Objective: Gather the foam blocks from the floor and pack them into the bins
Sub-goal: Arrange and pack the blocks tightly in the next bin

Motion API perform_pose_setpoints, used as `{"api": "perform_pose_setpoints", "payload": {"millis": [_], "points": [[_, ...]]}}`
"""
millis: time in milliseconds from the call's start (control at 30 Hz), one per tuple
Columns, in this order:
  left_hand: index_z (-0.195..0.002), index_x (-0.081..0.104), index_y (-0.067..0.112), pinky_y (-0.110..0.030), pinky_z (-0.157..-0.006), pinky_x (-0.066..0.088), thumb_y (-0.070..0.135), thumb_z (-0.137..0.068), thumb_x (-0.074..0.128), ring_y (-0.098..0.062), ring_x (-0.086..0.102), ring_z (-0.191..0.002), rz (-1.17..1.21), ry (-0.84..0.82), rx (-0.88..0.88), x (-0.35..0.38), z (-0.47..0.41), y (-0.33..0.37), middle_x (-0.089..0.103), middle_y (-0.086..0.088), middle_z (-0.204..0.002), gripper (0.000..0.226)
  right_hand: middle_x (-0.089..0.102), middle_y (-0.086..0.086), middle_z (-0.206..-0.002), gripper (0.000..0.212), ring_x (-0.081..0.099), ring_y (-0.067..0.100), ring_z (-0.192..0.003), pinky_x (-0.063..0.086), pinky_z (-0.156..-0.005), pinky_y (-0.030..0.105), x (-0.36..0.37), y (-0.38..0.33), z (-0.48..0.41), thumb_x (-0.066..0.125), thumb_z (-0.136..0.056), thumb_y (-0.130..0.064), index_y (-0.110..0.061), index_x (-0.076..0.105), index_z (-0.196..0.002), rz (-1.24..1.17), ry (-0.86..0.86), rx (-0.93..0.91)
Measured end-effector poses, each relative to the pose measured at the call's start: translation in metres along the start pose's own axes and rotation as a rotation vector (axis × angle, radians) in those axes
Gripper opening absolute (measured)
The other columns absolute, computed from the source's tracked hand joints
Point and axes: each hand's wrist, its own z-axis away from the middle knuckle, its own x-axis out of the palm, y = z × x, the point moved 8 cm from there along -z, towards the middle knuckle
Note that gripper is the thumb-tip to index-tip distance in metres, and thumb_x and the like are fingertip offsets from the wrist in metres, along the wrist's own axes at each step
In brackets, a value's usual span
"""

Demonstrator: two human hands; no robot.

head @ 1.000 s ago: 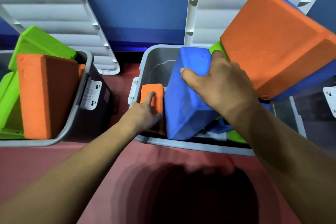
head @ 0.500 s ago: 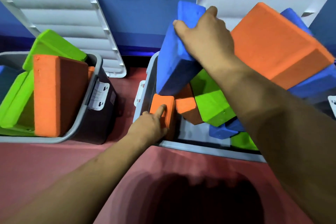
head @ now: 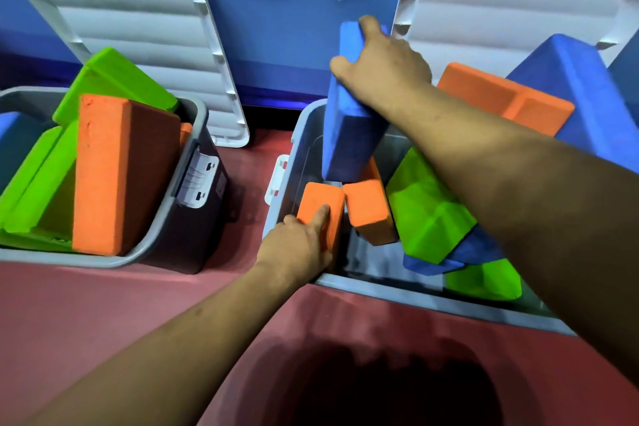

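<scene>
The right hand (head: pixel 383 67) is curling its fingers and thumb round the top of a tall blue block (head: pixel 347 128). A second ago this block was lying low in the right bin (head: pixel 408 289). Now the hand is lifting it up on end, near the bin's back corner. The left hand (head: pixel 297 247) is still gripping a small orange block (head: pixel 320 199) by the bin's left wall, with one finger lying straight along it. Lifting the blue one is showing another orange block (head: pixel 368 211) and a green block (head: pixel 427 214) underneath. I think the person is making room so everything fits. The left bin (head: pixel 198 114) is looking full already.
</scene>
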Motion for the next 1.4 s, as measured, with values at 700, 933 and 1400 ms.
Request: {"api": "perform_pose_setpoints", "payload": {"millis": [700,933,1400], "points": [[-0.156,0.006,0.032,-0.039,-0.092,0.046,0.050,-0.093,0.051,-0.033,0.053,-0.108,-0.015,-0.005,0.030,0.007,-0.001,0.001,0.046,-0.017,-0.121,0.080,0.052,0.016,-0.134,0.060,0.051,0.038,-0.122,0.034,-0.079,0.039,0.027,0.003,-0.021,0.049,-0.091,-0.045,-0.017,0.034,-0.142,-0.006,-0.122,0.066],[-0.109,0.057,0.009,-0.040,-0.091,0.042,0.044,-0.090,0.057,-0.029,0.049,-0.104,0.209,0.309,0.089,-0.051,-0.024,-0.012,0.048,-0.010,-0.117,0.040,0.050,0.011,-0.139,0.062,0.047,0.035,-0.127,0.037,-0.083,0.037,0.052,-0.019,-0.038,0.045,-0.093,-0.050,-0.020,0.032,-0.146,-0.035,-0.194,0.106],[-0.149,0.024,0.032,-0.047,-0.086,0.050,0.045,-0.076,0.068,-0.027,0.057,-0.110,0.655,0.680,0.113,-0.124,-0.058,-0.011,0.052,-0.003,-0.134,0.086,0.054,0.009,-0.141,0.062,0.057,0.033,-0.121,0.047,-0.101,0.046,0.089,0.068,0.008,0.037,-0.093,-0.046,-0.030,0.027,-0.152,-0.682,-0.185,0.255]]}}
